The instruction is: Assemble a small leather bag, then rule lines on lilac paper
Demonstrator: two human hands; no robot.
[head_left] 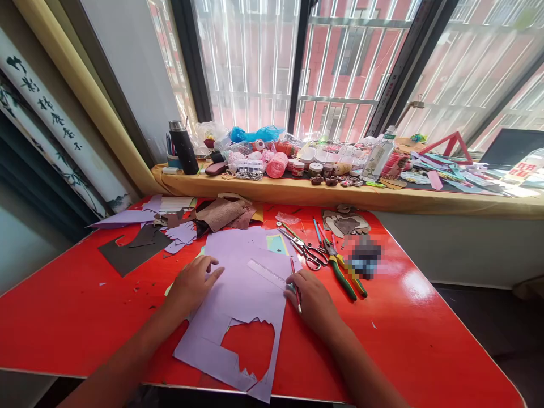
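Observation:
A sheet of purple paper (238, 300) lies on the red table, with a large jagged hole cut near its lower edge. My left hand (193, 288) rests on the sheet's left side, thumb and forefinger apart, holding nothing. Between my hands a clear ruler (266, 273) lies slantwise on the paper. At the sheet's right edge my right hand (314, 300) holds a red pencil (298, 297), its fingers by the ruler's right end; whether they press on it I cannot tell.
Scissors (306, 249) and green-yellow pliers (340, 273) lie right of the paper. Purple offcuts (182, 233), dark card (136, 249) and brown leather pieces (224, 213) lie at the back left. A black flask (183, 148) and a clear bottle (378, 156) stand on the cluttered windowsill.

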